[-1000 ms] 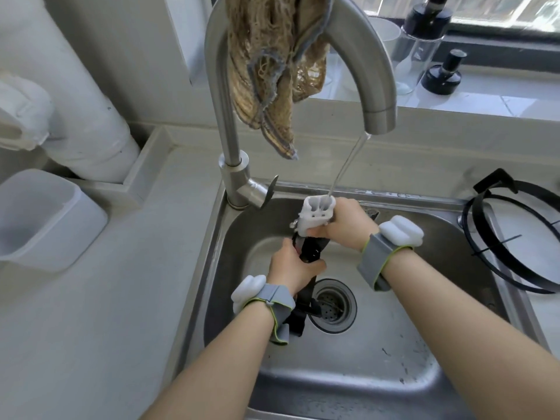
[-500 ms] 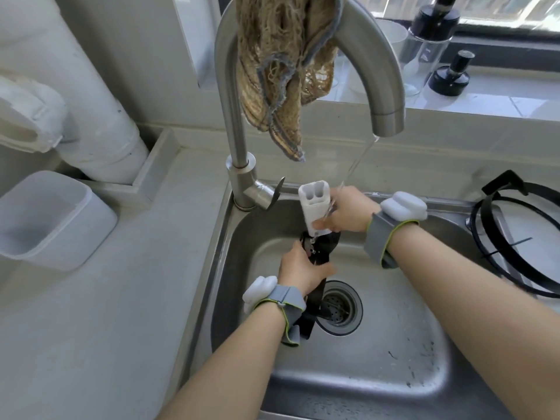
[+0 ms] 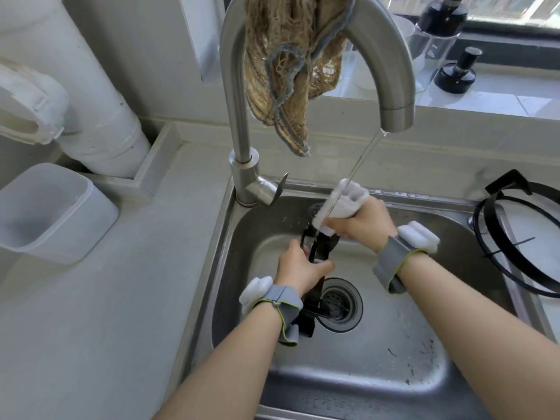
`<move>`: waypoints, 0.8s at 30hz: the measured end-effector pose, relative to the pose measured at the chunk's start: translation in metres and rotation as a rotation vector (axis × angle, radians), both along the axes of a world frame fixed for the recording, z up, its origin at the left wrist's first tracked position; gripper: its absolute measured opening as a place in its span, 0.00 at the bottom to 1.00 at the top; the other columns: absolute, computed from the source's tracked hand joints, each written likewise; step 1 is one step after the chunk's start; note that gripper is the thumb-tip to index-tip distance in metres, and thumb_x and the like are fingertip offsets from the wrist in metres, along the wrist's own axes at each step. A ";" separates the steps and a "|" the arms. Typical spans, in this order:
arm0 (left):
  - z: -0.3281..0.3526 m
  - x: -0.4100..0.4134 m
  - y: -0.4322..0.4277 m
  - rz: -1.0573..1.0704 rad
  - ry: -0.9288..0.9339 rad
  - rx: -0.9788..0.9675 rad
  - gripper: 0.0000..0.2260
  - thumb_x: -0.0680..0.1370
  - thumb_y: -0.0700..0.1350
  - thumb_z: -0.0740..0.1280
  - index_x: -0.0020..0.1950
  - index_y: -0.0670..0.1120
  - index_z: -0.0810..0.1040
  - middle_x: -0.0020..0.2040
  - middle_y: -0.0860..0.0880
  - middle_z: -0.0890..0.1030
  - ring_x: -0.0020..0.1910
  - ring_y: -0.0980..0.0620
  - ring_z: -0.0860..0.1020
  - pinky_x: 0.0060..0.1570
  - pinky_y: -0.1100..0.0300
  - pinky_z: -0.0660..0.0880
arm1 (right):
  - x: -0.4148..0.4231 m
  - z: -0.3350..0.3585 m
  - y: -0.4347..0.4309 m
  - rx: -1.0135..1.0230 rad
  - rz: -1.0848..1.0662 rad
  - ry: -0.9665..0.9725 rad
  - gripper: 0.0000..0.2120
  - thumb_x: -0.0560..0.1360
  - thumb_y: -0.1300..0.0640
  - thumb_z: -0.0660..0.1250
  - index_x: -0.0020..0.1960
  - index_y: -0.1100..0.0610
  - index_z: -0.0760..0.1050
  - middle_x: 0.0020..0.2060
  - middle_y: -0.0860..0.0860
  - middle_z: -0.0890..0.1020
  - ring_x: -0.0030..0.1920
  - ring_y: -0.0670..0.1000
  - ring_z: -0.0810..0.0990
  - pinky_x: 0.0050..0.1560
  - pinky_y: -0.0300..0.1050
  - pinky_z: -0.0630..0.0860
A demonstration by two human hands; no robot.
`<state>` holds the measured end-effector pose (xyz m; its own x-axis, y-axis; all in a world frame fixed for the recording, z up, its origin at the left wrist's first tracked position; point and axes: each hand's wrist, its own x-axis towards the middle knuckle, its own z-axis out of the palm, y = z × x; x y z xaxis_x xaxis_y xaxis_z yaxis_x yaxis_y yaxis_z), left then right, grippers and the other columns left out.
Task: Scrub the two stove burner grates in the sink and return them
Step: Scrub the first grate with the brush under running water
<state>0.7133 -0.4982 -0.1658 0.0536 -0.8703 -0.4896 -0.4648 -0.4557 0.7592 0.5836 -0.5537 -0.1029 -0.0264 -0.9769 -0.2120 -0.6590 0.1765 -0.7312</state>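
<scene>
One black burner grate (image 3: 315,291) stands on edge in the steel sink (image 3: 378,377), held upright over the drain. My left hand (image 3: 298,269) grips its rim from the left. My right hand (image 3: 362,222) grips a white scrub brush (image 3: 341,204) whose lower end meets the top of the grate. A thin stream of water from the faucet (image 3: 391,86) falls onto the brush. The second black grate (image 3: 521,237) lies flat on the counter right of the sink, partly cut off by the frame edge.
A tan mesh cloth (image 3: 291,62) hangs over the faucet neck. The drain strainer (image 3: 339,304) sits mid-sink. A translucent plastic bin (image 3: 45,216) stands on the left counter by a white pipe (image 3: 100,116). Bottles (image 3: 439,28) line the window ledge.
The brush has tilted and shifted right and up under the water stream. My left hand keeps the grate upright. The view has drifted slightly.
</scene>
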 end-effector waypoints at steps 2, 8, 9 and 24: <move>-0.001 -0.002 0.001 0.007 0.006 0.010 0.19 0.67 0.52 0.73 0.41 0.51 0.62 0.39 0.55 0.70 0.33 0.58 0.69 0.26 0.67 0.62 | -0.013 -0.008 0.011 0.011 -0.197 -0.180 0.09 0.64 0.60 0.76 0.34 0.52 0.76 0.32 0.51 0.82 0.30 0.44 0.80 0.32 0.40 0.81; 0.002 -0.010 0.000 -0.001 -0.009 0.017 0.19 0.68 0.51 0.72 0.45 0.48 0.64 0.41 0.51 0.71 0.34 0.57 0.69 0.27 0.65 0.62 | -0.023 -0.021 0.037 0.082 -0.366 -0.337 0.07 0.65 0.61 0.76 0.36 0.57 0.78 0.33 0.57 0.83 0.32 0.52 0.82 0.39 0.47 0.82; 0.003 -0.011 0.001 -0.009 -0.020 0.022 0.19 0.68 0.51 0.72 0.46 0.47 0.64 0.43 0.51 0.71 0.35 0.55 0.69 0.28 0.64 0.63 | -0.024 -0.021 0.037 0.072 -0.374 -0.323 0.07 0.65 0.60 0.76 0.35 0.56 0.77 0.32 0.56 0.83 0.31 0.50 0.82 0.38 0.46 0.82; 0.005 -0.004 0.005 0.048 -0.042 0.037 0.19 0.69 0.52 0.72 0.47 0.46 0.64 0.46 0.48 0.73 0.41 0.48 0.72 0.37 0.59 0.65 | -0.010 -0.043 0.049 0.014 -0.595 -0.567 0.07 0.67 0.64 0.73 0.36 0.55 0.76 0.32 0.54 0.82 0.33 0.54 0.81 0.37 0.47 0.81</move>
